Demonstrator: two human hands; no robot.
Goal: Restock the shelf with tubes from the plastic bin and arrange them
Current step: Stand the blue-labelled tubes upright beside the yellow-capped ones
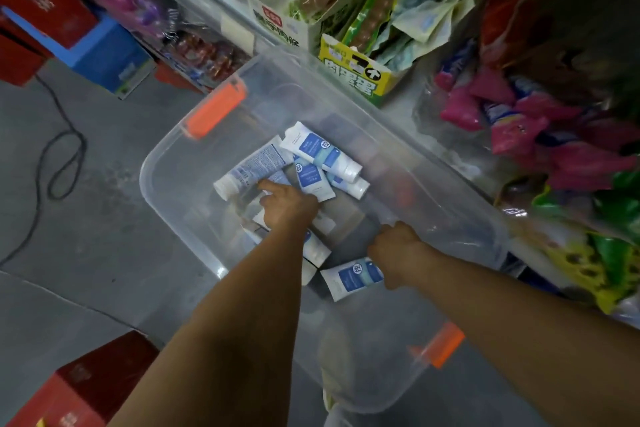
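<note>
Restock, early stage: both your hands are down in the plastic bin (145,170); no tube shows yet on the shelf (408,114) at right.
Bin contents: white-and-blue tubes (322,152), most heaped at the far end. Your right hand (398,246) is curled round one near tube (353,276). Your left hand (289,204) fingers the heap; whether it grips, you cannot tell.

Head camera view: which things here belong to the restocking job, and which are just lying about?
Part of the job: plastic bin; tubes inside it; left hand and right hand reaching in.

Just lying about: black cable on the floor; red boxes; blue crate; snack cartons; pink packets.
</note>
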